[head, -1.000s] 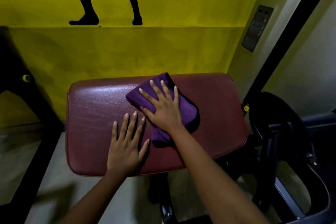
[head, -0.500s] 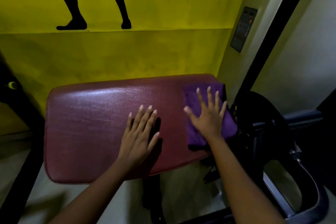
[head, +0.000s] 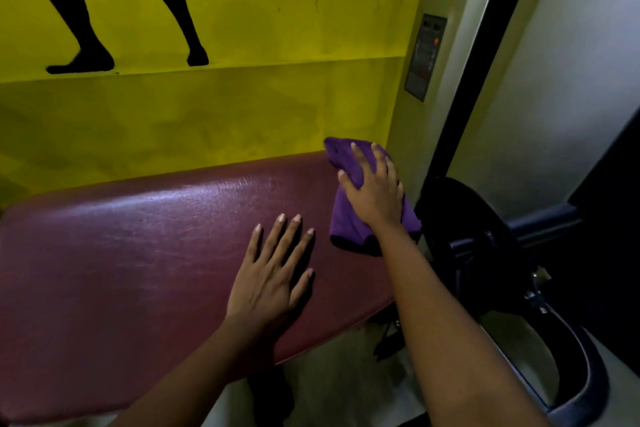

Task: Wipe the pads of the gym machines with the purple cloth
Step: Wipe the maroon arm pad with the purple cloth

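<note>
A dark red padded bench pad (head: 138, 253) fills the middle of the view. The purple cloth (head: 346, 222) lies bunched at the pad's far right corner. My right hand (head: 375, 191) presses down on the cloth with its fingers spread over it. My left hand (head: 273, 274) rests flat on the pad, fingers straight and apart, just left of the cloth and not touching it.
A yellow wall (head: 207, 107) with painted black legs stands right behind the pad. A black round machine part (head: 474, 239) and dark frame tubing (head: 571, 381) crowd the right side. A black upright post (head: 485, 45) and a small label plate (head: 424, 55) are at the right.
My right hand has slid the cloth from the pad's middle to its far right corner. My left hand has shifted right along the pad, still flat.
</note>
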